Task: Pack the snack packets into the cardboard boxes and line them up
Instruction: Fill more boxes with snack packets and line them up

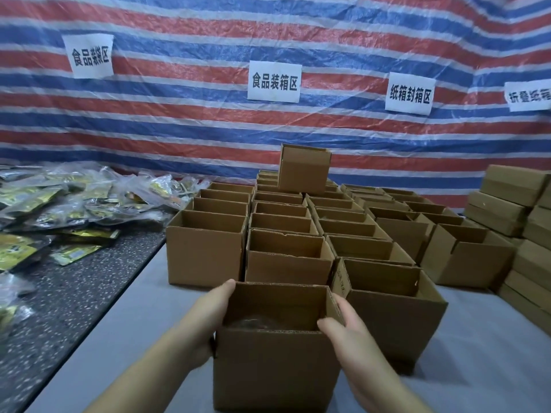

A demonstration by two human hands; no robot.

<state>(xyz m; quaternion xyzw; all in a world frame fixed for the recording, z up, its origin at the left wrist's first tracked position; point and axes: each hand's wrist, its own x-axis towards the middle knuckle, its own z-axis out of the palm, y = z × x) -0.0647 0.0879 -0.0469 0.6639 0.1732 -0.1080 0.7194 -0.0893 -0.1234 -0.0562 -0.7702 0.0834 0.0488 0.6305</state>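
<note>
Behind everything hangs a striped tarp (pixel 185 120) in red, blue and white, with white paper signs (pixel 274 81) stuck across it. Below it my grey table (pixel 143 308) carries rows of open cardboard boxes (pixel 283 234), set side by side and running back toward the tarp, with one box (pixel 303 171) perched on top of the far rows. Closed boxes (pixel 512 201) are stacked at the right edge. On the dark speckled counter (pixel 71 296) to the left lies a loose heap of snack packets (pixel 59 204), well apart from the carton I am holding. That nearest box (pixel 274 368) stands upright and open at the front of the table, just before the rows, something clear and crinkled dimly visible inside. My left hand (pixel 205 320) presses flat against its left wall, fingers straight and together. My right hand (pixel 343 326) grips the right wall, thumb hooked over the rim into the box.
</note>
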